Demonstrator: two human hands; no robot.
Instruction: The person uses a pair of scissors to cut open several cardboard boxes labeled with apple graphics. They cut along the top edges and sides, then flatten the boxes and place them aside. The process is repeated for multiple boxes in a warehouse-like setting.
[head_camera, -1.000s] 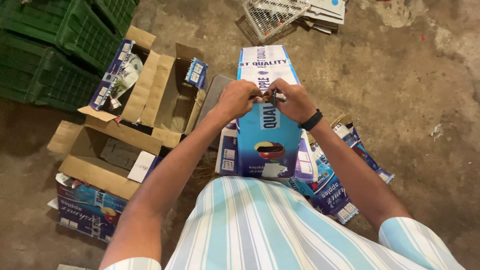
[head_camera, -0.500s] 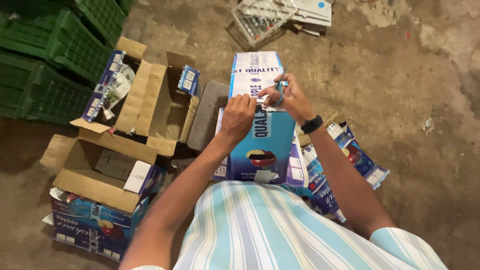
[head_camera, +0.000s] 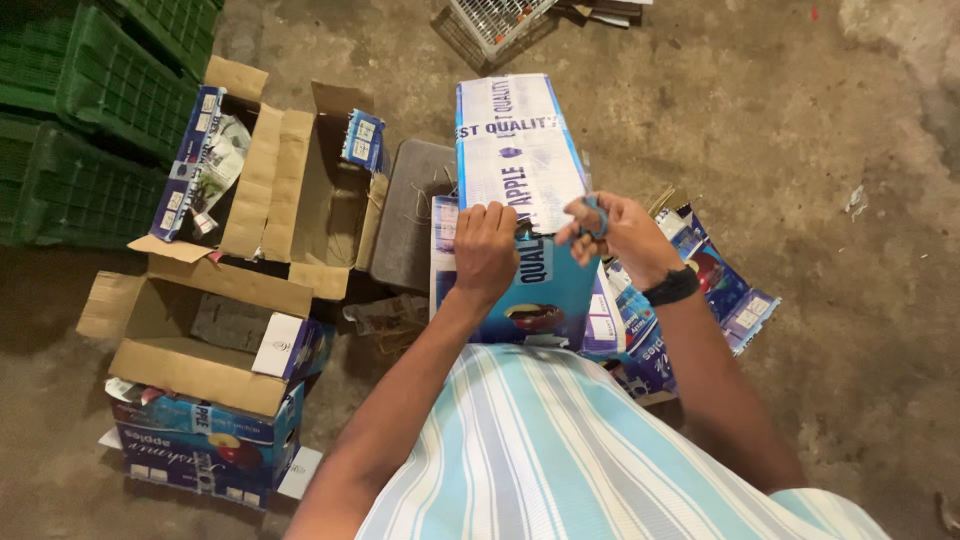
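Note:
A closed blue and white cardboard fruit box (head_camera: 520, 170) stands on the concrete floor in front of me. My left hand (head_camera: 484, 250) presses flat on its top near the left edge. My right hand (head_camera: 610, 232) hovers at the box's right edge, fingers closed around a small blue-handled tool (head_camera: 592, 212) that looks like scissors. A dark band circles my right wrist (head_camera: 671, 287). My striped shirt fills the bottom of the view.
Two opened cardboard boxes (head_camera: 290, 200) (head_camera: 200, 370) stand to the left. Green plastic crates (head_camera: 90, 110) are stacked at the far left. Flattened blue cartons (head_camera: 715, 290) lie to the right, and a wire basket (head_camera: 495, 18) sits at the top.
Both hands have slid toward me along the box top. The left hand now lies flat on the box, and the right hand has drawn off to the box's right side.

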